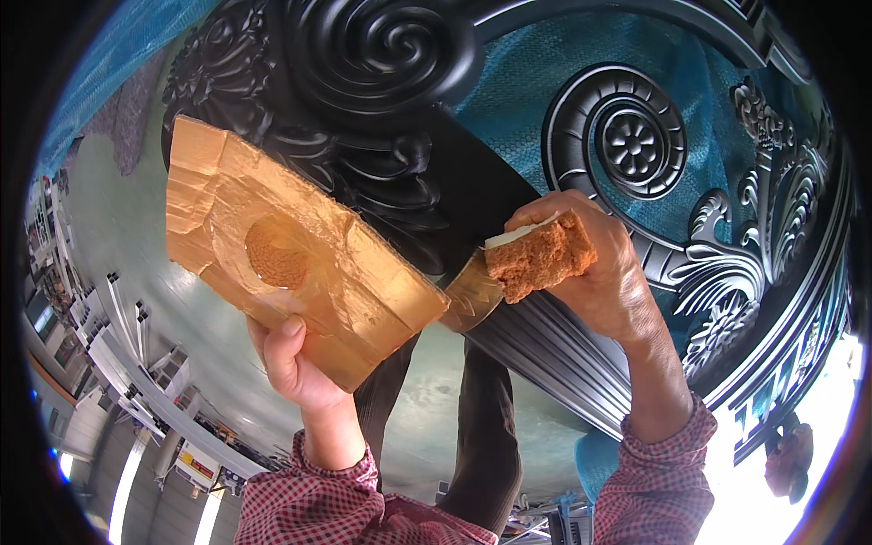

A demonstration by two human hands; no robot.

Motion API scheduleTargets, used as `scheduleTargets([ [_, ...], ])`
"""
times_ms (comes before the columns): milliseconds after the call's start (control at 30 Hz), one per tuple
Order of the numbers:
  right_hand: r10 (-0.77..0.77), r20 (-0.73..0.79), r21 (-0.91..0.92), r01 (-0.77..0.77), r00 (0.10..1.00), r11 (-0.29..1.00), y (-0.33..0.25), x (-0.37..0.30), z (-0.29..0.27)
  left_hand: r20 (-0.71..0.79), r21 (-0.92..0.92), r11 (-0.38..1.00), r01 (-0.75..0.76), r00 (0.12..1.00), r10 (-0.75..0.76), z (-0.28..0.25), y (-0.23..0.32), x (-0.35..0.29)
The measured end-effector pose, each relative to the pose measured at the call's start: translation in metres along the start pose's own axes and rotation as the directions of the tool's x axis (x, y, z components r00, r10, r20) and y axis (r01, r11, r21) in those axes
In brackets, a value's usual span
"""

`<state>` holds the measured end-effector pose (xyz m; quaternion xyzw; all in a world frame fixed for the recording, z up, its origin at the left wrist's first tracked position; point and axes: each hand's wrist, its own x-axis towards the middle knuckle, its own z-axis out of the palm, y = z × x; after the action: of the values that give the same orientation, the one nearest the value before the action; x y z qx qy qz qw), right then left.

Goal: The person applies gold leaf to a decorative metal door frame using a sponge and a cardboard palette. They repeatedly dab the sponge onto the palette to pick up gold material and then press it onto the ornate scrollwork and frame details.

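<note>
My left hand (295,363) grips the lower edge of a flat board (291,263) coated in gold paint, with a round paint patch near its middle. A gold-soaked sponge (538,257) sits pinched in my right hand (604,277), which holds it just above the board's right corner. Under the sponge shows a small gold-smeared container (472,295), partly hidden by the board. Both hands are in front of a black ornate metal gate (627,136) with scrolls, a rosette and leaf castings.
A fluted black bar (545,350) of the gate runs diagonally under my right hand. Blue-green sheeting (527,82) lies behind the gate. My dark trouser legs (486,427) and a greenish floor (173,309) show below. Metal profiles (118,336) are stacked at the left.
</note>
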<state>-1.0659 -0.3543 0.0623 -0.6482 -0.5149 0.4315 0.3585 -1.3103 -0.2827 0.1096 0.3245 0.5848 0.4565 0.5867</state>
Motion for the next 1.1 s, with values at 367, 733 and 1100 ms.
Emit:
scheduleTargets([
  [367,0.004,0.028,-0.088,-0.002,1.0,0.996,-0.017,0.002,-0.012,0.005,-0.007,0.999,0.031,1.0,-0.031,-0.009,-0.001,0.012],
  [733,-0.11,-0.078,-0.163,0.096,0.991,0.982,-0.015,0.01,0.002,-0.021,0.037,0.999,0.036,0.999,-0.035,-0.011,0.001,0.014],
  [1100,-0.088,-0.216,-0.177,0.049,0.972,0.983,-0.016,-0.02,-0.003,-0.029,0.082,0.996,0.026,0.999,-0.024,-0.006,-0.001,0.012],
])
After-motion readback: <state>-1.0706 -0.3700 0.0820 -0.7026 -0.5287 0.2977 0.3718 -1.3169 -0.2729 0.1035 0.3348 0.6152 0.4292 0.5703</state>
